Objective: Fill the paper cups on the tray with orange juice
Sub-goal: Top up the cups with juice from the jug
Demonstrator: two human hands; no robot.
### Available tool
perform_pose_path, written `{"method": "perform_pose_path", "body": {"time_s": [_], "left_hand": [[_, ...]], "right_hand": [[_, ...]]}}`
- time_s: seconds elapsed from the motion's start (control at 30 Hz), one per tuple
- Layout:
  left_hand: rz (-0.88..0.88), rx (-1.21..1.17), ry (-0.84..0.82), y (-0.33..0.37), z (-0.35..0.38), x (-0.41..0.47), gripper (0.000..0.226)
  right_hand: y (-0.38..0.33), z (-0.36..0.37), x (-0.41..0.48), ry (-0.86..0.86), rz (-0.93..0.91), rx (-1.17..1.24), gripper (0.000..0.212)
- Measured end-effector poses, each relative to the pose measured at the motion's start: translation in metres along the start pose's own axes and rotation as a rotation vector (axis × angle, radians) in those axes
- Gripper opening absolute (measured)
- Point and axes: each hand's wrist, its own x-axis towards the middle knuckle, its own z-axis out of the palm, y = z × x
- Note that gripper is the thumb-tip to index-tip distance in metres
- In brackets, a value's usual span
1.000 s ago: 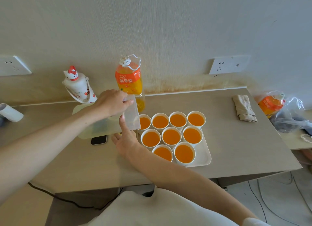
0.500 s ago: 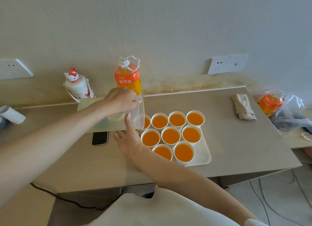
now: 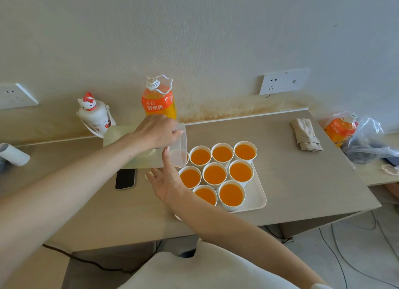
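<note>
You moved the clear jug (image 3: 140, 159) back, baring the phone (image 3: 125, 178). Your left hand (image 3: 155, 131) gripped it above the paper cups (image 3: 214, 175) at the tray's (image 3: 258, 194) back-left corner, mid-desk (image 3: 291, 170); your right hand (image 3: 167, 180) was open, thumb touching it.

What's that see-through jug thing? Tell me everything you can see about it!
The see-through jug is pale, cloudy plastic with a wide mouth. It is tipped on its side, its mouth toward the paper cups at the tray's back left corner, and it looks nearly empty. The left hand grips it from above, and a straight finger of the right hand touches its rim.
</note>
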Motion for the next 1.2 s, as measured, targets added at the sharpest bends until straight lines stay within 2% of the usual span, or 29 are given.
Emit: {"method": "perform_pose_path", "body": {"time_s": [0.1,0.23,0.33,0.5,0.6,0.83,0.97,1.2], "left_hand": [[-0.014,-0.024,0.021,-0.004,0.003,-0.006,0.042],[-0.105,-0.098,0.054,-0.015,0.007,-0.015,0.042],[-0.208,-0.163,0.071,-0.025,0.012,-0.024,0.044],[-0.382,-0.334,0.104,-0.039,0.026,-0.038,0.045],[-0.431,-0.408,0.133,-0.044,0.033,-0.047,0.044],[-0.643,-0.604,0.193,-0.059,0.050,-0.068,0.043],[-0.735,-0.703,0.245,-0.067,0.058,-0.078,0.040],[-0.829,-0.908,0.412,-0.071,0.040,-0.083,0.040]], "right_hand": [[0.002,-0.002,0.002,0.016,0.011,-0.005,0.082],[0.005,-0.003,0.007,0.056,0.025,-0.134,0.097],[0.009,-0.001,0.015,0.098,0.021,-0.184,0.101],[0.020,0.002,0.030,0.190,0.033,-0.263,0.125],[0.023,0.003,0.029,0.171,0.030,-0.306,0.131],[0.026,0.005,0.015,0.120,0.005,-0.446,0.120],[0.019,0.008,0.008,0.142,0.027,-0.535,0.087],[0.007,0.030,-0.002,0.134,-0.129,-0.700,0.063]]}}
